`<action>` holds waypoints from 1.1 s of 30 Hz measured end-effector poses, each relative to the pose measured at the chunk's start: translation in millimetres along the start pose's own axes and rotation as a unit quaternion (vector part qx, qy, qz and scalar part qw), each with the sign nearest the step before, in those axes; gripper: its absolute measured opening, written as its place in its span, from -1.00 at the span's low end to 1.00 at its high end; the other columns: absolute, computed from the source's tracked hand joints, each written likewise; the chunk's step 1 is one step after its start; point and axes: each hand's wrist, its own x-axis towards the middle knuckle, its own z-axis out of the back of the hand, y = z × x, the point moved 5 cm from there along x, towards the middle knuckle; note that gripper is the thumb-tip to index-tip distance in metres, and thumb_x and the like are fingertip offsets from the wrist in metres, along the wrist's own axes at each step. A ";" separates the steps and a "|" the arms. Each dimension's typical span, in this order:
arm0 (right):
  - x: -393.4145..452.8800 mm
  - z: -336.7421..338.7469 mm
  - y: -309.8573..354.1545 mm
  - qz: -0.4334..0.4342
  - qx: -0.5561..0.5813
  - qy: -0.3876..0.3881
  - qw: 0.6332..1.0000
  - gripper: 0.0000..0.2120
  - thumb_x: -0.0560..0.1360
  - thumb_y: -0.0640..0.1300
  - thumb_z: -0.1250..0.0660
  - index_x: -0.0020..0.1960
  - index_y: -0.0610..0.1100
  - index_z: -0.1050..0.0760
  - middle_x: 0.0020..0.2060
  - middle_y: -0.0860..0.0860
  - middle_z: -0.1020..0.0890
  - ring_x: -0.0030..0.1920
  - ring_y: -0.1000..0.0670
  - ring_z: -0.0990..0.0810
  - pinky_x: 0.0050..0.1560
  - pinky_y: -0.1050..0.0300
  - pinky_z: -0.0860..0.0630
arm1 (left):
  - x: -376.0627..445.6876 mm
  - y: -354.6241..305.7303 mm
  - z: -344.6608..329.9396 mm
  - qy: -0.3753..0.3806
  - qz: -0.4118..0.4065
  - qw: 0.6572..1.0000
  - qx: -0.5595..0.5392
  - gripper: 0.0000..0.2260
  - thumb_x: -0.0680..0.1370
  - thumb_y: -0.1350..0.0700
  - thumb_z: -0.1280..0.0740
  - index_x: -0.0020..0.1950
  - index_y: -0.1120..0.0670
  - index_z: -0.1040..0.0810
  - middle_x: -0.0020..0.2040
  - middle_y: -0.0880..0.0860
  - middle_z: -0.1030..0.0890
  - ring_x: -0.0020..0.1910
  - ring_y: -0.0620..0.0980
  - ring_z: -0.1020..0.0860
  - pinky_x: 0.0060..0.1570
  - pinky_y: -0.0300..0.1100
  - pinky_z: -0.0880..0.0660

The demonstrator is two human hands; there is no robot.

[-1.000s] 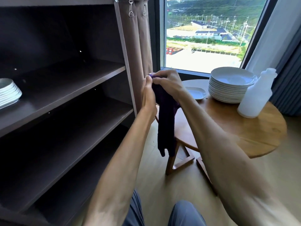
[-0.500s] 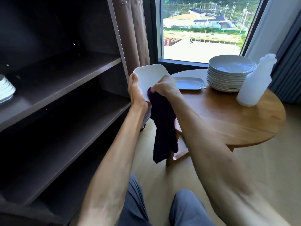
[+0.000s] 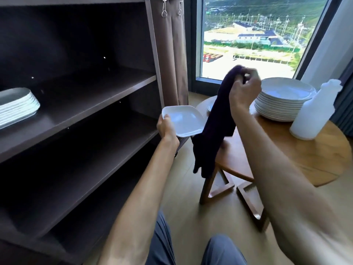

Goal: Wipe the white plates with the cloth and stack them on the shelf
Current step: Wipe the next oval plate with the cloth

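Observation:
My left hand point(image 3: 166, 127) grips the near left corner of a white squarish plate point(image 3: 183, 120), held roughly level beside the dark shelf unit point(image 3: 95, 104). My right hand point(image 3: 243, 88) pinches the top of a dark purple cloth point(image 3: 214, 127), lifted above the table so it hangs down past the plate's right edge. A stack of white oblong plates point(image 3: 17, 107) sits on the upper shelf at the far left. A tall stack of round white plates point(image 3: 282, 100) stands on the round wooden table point(image 3: 305, 155), with another small plate point(image 3: 211, 106) partly hidden behind the cloth.
A white plastic bottle point(image 3: 315, 111) stands on the table right of the round stack. Brown curtains point(image 3: 172, 54) hang between the shelf unit and the window. The lower shelves point(image 3: 76, 161) hold nothing. My knees point(image 3: 219, 251) show at the bottom over the wooden floor.
My right hand has lifted the cloth off the plate and up to the right. My left hand has tilted the plate from upright to roughly level and lowered it toward the shelf.

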 end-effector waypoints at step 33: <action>-85.2 -18.0 -71.8 -0.415 0.224 0.133 0.872 -0.75 0.34 -0.21 -0.62 -0.11 -0.18 -0.58 -0.21 -0.09 -0.70 -0.18 -0.08 -0.71 -0.10 0.04 -0.67 | -48.5 22.5 -81.3 0.055 0.037 0.981 -0.185 -0.84 0.71 0.18 -0.19 0.08 0.10 -0.56 0.00 0.14 -0.65 -0.03 0.10 -0.64 0.04 0.02 -0.63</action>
